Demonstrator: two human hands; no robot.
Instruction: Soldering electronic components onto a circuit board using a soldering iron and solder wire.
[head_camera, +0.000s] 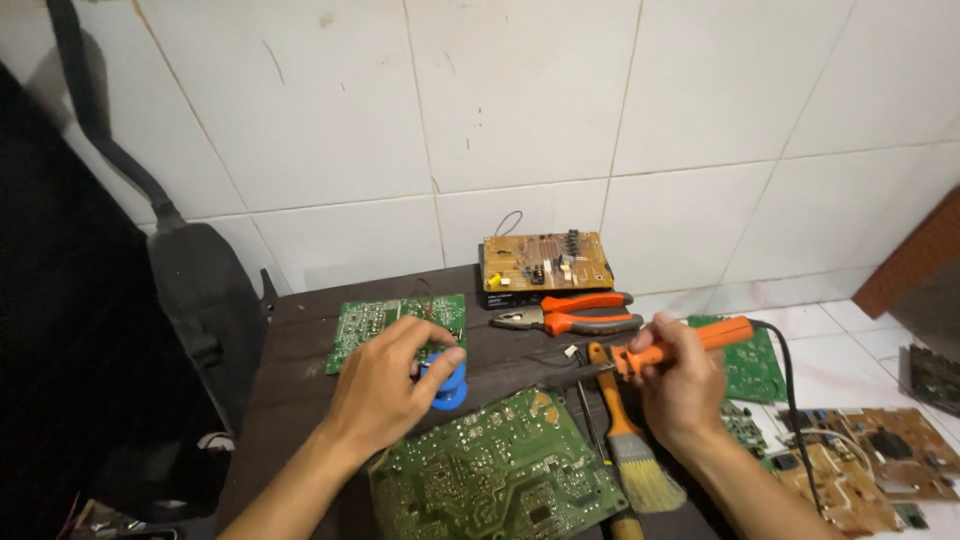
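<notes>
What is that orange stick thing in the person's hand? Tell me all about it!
It is a soldering iron with an orange handle that looks like plastic. A black cord runs from its back end, down past the wrist. The right hand grips it like a pen, fingers wrapped near the front. It lies nearly level, tilted slightly, its front end pointing left toward the left hand. The tip is too dark to make out.

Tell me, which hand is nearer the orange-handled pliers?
Right. The right hand sits just below-right of the pliers, holding the soldering iron; the left hand is farther, down-left.
</notes>
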